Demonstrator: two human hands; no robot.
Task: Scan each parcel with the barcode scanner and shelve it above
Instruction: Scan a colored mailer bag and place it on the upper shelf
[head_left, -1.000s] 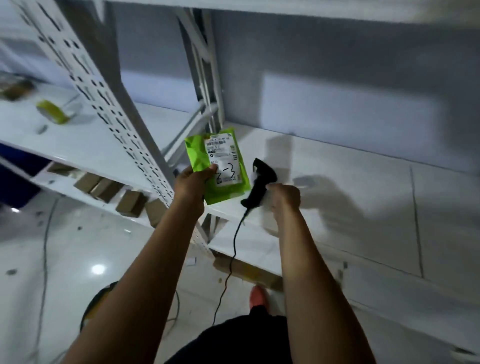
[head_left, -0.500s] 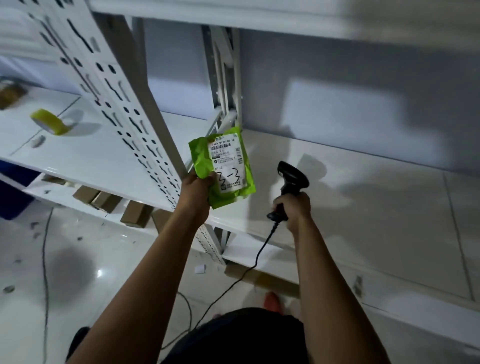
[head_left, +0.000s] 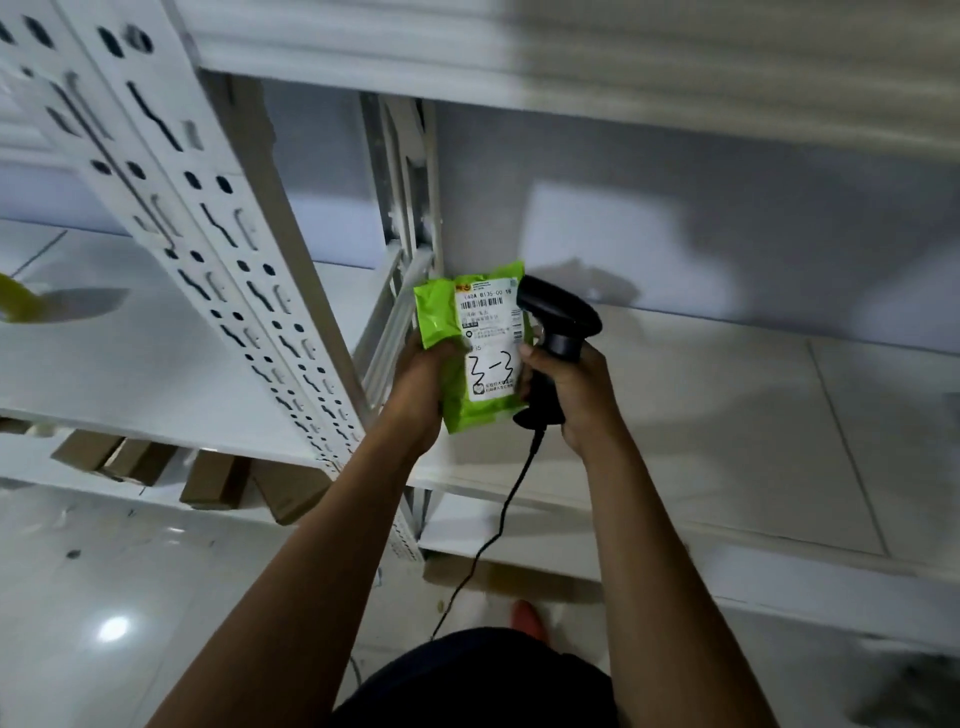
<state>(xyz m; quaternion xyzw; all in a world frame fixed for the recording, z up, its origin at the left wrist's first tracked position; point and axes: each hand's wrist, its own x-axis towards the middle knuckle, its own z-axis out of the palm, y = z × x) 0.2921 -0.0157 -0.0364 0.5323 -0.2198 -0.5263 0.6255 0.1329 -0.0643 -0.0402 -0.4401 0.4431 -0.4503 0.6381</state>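
Fingers (head_left: 441, 357) of the left hand (head_left: 421, 389) are wrapped round the lower left edge of a crinkly green plastic parcel (head_left: 436, 317), holding it upright over the white metal shelf (head_left: 727, 415), with its white shipping label (head_left: 488, 338) facing the camera. The right hand (head_left: 576, 395) is curled tight on the grip of a black corded barcode scanner (head_left: 563, 317), whose head is right at the parcel's top right corner; touching or not, can't tell. Brown cardboard boxes (head_left: 213, 478) sit lower left.
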